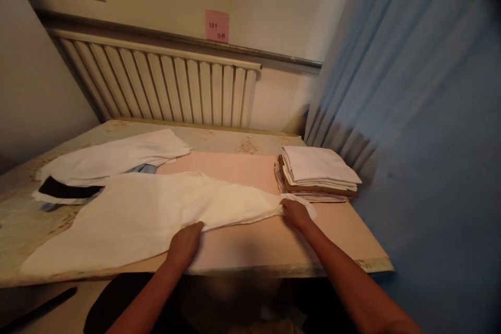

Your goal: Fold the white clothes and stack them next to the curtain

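Note:
A white garment (144,209), seemingly a long-sleeved shirt, lies spread across the table with a tapering sleeve-like part stretched to the right. My right hand (295,213) is closed on the narrow end of that part, and a bit of thin white cloth sticks out past the fingers. At the near edge of the cloth, around the middle, my left hand (186,242) pinches the fabric; its fingertips are partly hidden. Behind lies a second white garment (117,154), with a black piece (70,189) and some blue-grey cloth showing beside it.
A stack of folded cloths (319,169), white on top with brown below, sits at the table's right. The table (250,143) has a flowered cover under a pinkish sheet (250,250). A radiator (164,83) stands behind, and a blue curtain (415,141) hangs at right.

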`<action>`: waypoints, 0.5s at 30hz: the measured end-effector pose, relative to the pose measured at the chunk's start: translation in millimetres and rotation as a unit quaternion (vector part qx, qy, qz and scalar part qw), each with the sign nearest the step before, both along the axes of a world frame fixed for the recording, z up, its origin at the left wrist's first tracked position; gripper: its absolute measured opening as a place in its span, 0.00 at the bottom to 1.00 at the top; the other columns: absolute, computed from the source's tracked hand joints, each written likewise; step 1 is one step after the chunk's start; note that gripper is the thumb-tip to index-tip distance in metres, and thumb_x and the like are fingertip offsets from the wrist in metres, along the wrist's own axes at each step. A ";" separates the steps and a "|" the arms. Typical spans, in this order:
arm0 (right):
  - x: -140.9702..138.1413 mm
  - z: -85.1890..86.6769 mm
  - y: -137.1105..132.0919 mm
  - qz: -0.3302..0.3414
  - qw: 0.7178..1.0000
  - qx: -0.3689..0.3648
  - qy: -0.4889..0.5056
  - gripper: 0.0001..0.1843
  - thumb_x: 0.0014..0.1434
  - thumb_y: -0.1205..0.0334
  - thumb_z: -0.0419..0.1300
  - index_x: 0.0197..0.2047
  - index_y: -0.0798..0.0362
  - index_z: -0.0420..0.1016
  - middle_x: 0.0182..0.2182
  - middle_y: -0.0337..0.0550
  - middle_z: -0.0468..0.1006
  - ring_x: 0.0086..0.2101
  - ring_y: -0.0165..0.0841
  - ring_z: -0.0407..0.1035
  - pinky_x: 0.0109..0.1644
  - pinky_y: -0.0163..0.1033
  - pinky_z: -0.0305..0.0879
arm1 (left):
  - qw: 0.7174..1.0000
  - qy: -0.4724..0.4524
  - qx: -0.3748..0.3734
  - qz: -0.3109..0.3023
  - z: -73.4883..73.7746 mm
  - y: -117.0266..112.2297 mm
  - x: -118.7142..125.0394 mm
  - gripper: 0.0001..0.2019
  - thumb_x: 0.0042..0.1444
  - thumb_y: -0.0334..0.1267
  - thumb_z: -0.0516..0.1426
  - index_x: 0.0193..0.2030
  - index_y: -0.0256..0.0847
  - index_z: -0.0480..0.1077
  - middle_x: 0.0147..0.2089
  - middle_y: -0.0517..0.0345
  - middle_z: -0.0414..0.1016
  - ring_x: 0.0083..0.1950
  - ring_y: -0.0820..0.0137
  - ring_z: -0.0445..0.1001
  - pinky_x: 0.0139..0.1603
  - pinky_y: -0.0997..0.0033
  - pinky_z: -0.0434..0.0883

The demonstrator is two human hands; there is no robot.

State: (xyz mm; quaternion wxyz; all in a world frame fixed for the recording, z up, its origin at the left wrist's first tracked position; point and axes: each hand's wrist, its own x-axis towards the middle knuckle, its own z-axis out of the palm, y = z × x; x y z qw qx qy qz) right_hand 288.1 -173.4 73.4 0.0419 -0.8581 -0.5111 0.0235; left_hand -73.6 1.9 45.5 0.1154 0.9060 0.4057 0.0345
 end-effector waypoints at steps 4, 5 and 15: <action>0.6 1.8 -2.9 0.006 1.000 0.001 0.011 0.16 0.62 0.67 0.48 0.47 0.50 0.74 0.43 0.46 0.80 0.42 0.36 0.72 0.41 0.36 0.57 | 0.999 -0.026 -0.020 0.008 0.1 11.0 0.5 0.19 0.62 0.32 0.46 0.55 0.42 0.70 0.51 0.46 0.77 0.54 0.59 0.73 0.57 0.58 0.64; 1.0 1.5 -3.8 0.010 1.000 0.001 0.014 0.16 0.61 0.67 0.48 0.47 0.50 0.74 0.43 0.46 0.80 0.42 0.36 0.72 0.41 0.35 0.57 | 0.999 -0.034 -0.025 0.014 1.2 12.9 0.9 0.19 0.61 0.32 0.46 0.54 0.43 0.70 0.51 0.46 0.77 0.54 0.59 0.73 0.56 0.58 0.64; 3.9 -7.2 -13.4 0.039 0.999 0.012 0.034 0.16 0.60 0.68 0.48 0.43 0.51 0.76 0.41 0.45 0.81 0.41 0.35 0.73 0.41 0.35 0.58 | 0.994 -0.085 -0.069 0.026 5.2 19.1 -3.9 0.16 0.58 0.34 0.50 0.50 0.45 0.74 0.52 0.49 0.78 0.55 0.58 0.74 0.57 0.59 0.64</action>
